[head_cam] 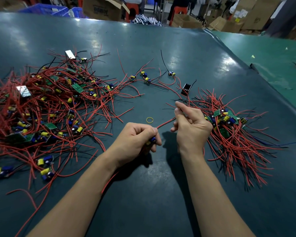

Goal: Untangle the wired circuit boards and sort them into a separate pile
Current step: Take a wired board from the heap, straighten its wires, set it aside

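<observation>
Holding a small green circuit board with blue and yellow parts in the curled left hand; red wire runs right to the pinching right hand, nearer the sorted right-edge pile on the worktop.

Dim, cool overhead light throws pale glare patches on the dark green surface beyond the hands, whose soft shadows fall beneath them. Edges bow from wide-angle distortion; the background is slightly soft.
</observation>
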A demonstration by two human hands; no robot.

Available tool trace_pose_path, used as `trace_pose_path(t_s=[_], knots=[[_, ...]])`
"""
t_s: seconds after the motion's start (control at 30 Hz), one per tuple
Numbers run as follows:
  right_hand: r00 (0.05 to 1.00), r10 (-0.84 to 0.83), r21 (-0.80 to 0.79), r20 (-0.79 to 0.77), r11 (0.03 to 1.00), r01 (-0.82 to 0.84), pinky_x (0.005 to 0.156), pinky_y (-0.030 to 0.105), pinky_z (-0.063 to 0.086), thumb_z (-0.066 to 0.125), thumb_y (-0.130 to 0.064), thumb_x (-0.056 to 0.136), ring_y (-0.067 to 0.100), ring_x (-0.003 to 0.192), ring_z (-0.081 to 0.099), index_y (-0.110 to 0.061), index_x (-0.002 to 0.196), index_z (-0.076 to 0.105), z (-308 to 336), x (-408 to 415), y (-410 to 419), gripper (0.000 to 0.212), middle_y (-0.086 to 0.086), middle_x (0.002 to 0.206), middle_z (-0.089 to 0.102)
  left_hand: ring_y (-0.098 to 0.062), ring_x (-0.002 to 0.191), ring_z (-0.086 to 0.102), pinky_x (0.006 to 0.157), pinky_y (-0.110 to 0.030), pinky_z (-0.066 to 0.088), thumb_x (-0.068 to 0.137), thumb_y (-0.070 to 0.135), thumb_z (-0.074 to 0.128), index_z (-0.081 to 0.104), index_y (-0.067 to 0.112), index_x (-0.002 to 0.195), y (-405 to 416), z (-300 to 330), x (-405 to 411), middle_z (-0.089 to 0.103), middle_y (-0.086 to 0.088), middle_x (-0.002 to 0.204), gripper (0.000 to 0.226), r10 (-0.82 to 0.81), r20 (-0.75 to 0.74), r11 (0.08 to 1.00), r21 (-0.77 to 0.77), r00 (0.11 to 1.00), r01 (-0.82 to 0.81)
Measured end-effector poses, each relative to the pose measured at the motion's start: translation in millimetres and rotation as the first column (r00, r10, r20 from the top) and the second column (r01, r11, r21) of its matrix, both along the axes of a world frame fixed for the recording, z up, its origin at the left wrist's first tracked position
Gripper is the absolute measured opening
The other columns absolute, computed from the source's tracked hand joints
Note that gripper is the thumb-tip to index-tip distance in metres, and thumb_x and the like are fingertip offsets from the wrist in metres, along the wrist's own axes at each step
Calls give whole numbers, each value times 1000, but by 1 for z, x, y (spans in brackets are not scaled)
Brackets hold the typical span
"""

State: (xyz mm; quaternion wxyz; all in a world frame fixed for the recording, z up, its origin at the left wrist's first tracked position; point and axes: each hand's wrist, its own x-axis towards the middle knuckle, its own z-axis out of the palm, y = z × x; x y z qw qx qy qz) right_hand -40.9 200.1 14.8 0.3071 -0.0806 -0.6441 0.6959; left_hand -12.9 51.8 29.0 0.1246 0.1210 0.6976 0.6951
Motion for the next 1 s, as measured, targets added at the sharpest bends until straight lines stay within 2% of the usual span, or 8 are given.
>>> trace_pose_path(t_s=[0.1,0.2,0.33,0.5,0.63,0.83,0.93,1.0], knots=[[999,37,-150,35,988,-31,42,19,47,68,-1,89,6,47,52,-21,99,74,3,-1,2,24,19,103,61,-17,48,43,46,-20,38,101,12,46,71,14,68,0,-3,-2,61,-4,56,42,39,-8,999,21,999,-39],[980,161,-122,119,982,-146,42,23,47,65,-20,94,10,58,60,-24,137,50,6,0,5,46,7,117,56,-13,57,52,48,-24,47,101,10,47,75,16,78,3,-5,-6,65,1,67,36,235,-38,969,82,971,-232],[732,616,-138,290,784,-605,34,20,38,63,-37,85,10,47,53,-13,106,62,12,13,-10,31,1,78,62,-9,70,55,64,-22,44,100,12,48,75,15,89,-7,-6,-18,66,10,73,29,497,-83,860,180,864,-477],[527,771,-16,358,569,-822,39,11,35,58,-8,96,0,39,47,-14,76,61,12,24,-24,21,-8,50,57,-7,75,63,65,-26,50,99,11,51,73,-6,92,-6,-8,-15,69,11,81,28,338,-140,940,98,931,-327],[578,745,-64,334,629,-774,36,17,35,62,-5,93,3,39,48,-12,81,62,12,22,-19,14,-6,52,58,-19,81,66,65,-33,54,97,12,50,72,-7,96,-8,-5,-16,70,-1,99,28,231,-66,966,133,971,-221],[565,789,-212,242,611,-763,38,17,35,68,-8,88,5,45,46,-14,91,65,10,19,-17,7,-3,61,55,-26,109,66,99,-48,49,93,27,59,73,10,107,-12,-2,-13,72,-6,114,26,209,-98,973,123,973,-197],[850,492,-106,187,870,-481,39,18,38,70,-5,88,6,47,51,-14,89,63,12,13,-17,11,0,66,60,-20,103,66,94,-44,51,93,26,56,68,17,115,-22,-4,-18,71,-2,107,27,516,-469,808,-13,717,-590],[983,176,-154,41,974,-168,38,21,43,66,-3,90,12,49,59,-13,92,57,14,8,-12,15,3,72,65,-22,99,65,88,-48,51,94,28,54,67,21,116,-35,-5,-25,70,2,102,26,653,-525,635,-15,547,-772]])
